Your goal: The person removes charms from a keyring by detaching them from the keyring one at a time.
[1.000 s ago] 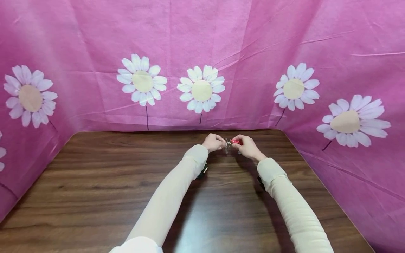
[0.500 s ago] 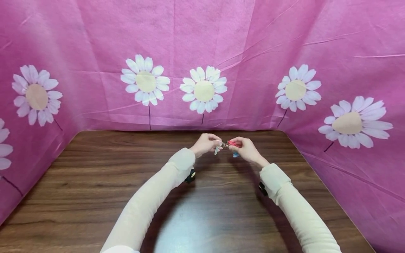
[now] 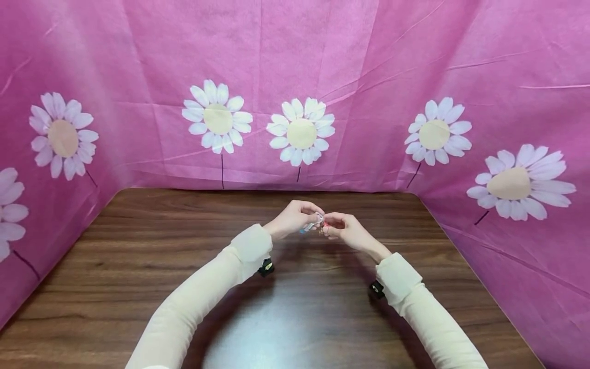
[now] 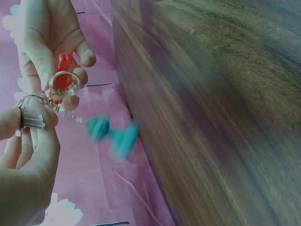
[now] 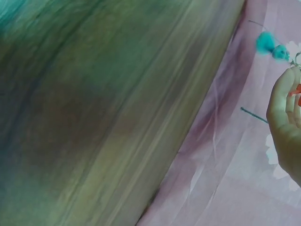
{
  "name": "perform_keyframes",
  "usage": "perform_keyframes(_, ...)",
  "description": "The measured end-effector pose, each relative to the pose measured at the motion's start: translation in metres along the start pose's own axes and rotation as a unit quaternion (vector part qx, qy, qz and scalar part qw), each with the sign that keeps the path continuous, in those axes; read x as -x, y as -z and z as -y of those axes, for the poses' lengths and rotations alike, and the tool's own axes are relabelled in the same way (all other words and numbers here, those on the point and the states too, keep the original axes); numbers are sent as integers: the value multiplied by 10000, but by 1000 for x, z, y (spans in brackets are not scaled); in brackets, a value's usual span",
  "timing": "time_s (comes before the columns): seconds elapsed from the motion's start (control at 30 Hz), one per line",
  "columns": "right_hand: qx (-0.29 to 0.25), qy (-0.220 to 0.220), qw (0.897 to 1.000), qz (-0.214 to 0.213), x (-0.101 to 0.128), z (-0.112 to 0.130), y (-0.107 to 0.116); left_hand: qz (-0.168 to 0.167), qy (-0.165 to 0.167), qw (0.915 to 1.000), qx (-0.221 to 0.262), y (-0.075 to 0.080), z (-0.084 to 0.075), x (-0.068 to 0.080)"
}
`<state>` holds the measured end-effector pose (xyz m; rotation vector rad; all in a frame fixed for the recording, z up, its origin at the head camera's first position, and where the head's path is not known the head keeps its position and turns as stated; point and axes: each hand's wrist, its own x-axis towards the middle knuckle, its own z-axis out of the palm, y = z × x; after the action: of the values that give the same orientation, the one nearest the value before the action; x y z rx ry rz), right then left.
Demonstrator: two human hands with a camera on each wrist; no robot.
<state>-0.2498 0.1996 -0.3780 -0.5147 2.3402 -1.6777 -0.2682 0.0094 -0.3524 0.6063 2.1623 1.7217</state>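
above the far middle of the wooden table point(image 3: 138, 266), we hold a small bunch of keyring parts between both hands, clear of the surface. much of it is hidden: from the head view our fingers cover nearly everything, and only a speck of red and a bit of pale blue show. our left hand point(image 3: 295, 218) pinches a flat silver key point(image 4: 32, 120) between thumb and forefinger. our right hand point(image 3: 343, 230) has its fingers curled round a red piece point(image 4: 63, 70) and a thin round metal ring point(image 4: 63, 81) that crosses it. a teal charm point(image 4: 113, 134) dangles below, too blurred to make out its shape. from the right wrist view the hand is cut off at the edge and the table is a smear. pink crinkled cloth point(image 3: 322, 61) printed with white daisies stands round the table.
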Motion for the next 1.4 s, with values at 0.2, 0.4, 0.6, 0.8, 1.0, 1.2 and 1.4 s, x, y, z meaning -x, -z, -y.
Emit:
perform_keyframes(0.2, 303, 266, 9992, 22, 1, 7, -5, 4, -116, 9999, 83, 4, -5, 10)
perform_keyframes(0.4, 756, 470, 9959, -181, 4, 13, -13, -125, -58, 9998, 153, 10, -7, 21)
perform_keyframes(0.6, 627, 415, 9971, -78, 8, 24, -19, -229, -323, 9992, -88, 17, -9, 36)
perform_keyframes(0.8, 646, 572, 9962, -112, 12, 31, -20, -48, -780, 9959, -454, 22, -3, 39)
perform_keyframes(1.0, 1353, 847, 9863, -422, 13, 38, -21, -21, -942, 9916, -890, 28, -3, 43)
perform_keyframes(1.2, 2612, 1639, 9466, -938, 13, 44, -25, -390, -864, 9827, -1589, 30, -8, 46)
perform_keyframes(1.4, 2689, 1918, 9349, -1297, 15, 50, -24, -855, -1127, 9524, -2699, 29, -18, 44)
